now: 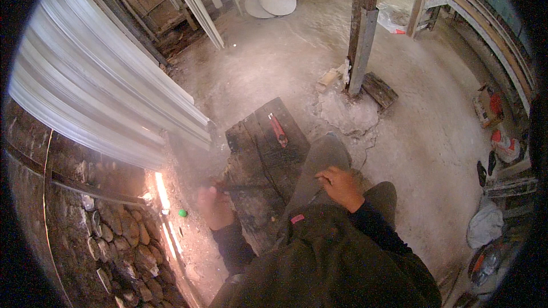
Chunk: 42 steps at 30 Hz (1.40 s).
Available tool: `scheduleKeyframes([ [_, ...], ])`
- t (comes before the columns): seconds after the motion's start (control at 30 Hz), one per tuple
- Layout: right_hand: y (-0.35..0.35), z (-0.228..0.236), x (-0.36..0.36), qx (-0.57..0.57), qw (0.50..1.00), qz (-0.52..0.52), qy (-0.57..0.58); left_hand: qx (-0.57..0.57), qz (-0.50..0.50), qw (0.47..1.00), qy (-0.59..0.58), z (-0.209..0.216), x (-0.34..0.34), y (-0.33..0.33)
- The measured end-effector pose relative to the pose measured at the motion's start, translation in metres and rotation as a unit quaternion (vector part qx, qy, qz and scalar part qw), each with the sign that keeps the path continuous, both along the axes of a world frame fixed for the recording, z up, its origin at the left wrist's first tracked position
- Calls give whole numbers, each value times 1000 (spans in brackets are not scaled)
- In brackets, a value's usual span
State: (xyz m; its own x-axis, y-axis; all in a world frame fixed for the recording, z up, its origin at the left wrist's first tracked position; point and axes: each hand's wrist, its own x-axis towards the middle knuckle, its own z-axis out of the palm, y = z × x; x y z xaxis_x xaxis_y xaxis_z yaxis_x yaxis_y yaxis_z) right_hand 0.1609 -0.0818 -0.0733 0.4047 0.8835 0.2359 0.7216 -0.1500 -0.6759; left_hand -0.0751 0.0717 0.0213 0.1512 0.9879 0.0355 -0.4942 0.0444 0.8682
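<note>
A dark wooden board (242, 142), low and worn, lies in front of me and beside my leg. On its far part rests a red utility knife (278, 131), which neither hand touches. My left hand (216, 208), blurred by motion, is closed at the board's left edge. From it a dark, narrow bar-like thing (248, 187) reaches right over the board; its kind is too blurred to tell. Over my thigh is my right hand (342, 187), fingers curled and thumb and fingertips close together. Whatever they may pinch is too small to make out.
White corrugated sheets (108, 74) lean at the left, above stacked stones (123, 234). A small green ball-like thing (182, 213) lies on the floor. Ahead stands a post (362, 34) with a wood block (379, 90) at its foot. Bags (485, 225) line the right side.
</note>
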Motion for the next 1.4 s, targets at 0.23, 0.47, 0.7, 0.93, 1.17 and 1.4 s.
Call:
scheduleKeyframes([
  [0.23,2,24,6,13,897,2,442,-6,-76,997,9,6,18,-4],
  [0.47,-1,16,12,-33,995,88,40,-13,-121,991,52,-8,15,-5],
  [0.7,-3,4,-3,-123,990,72,3,-29,-189,980,62,-13,30,-11],
  [0.93,-13,40,9,-62,994,1,85,-21,-260,936,237,-18,46,-23],
  [1.17,-19,79,-10,-1,964,52,259,63,-358,875,321,-40,75,-49],
  [1.4,-21,69,-19,-14,933,14,358,84,-396,834,375,-19,84,-60],
])
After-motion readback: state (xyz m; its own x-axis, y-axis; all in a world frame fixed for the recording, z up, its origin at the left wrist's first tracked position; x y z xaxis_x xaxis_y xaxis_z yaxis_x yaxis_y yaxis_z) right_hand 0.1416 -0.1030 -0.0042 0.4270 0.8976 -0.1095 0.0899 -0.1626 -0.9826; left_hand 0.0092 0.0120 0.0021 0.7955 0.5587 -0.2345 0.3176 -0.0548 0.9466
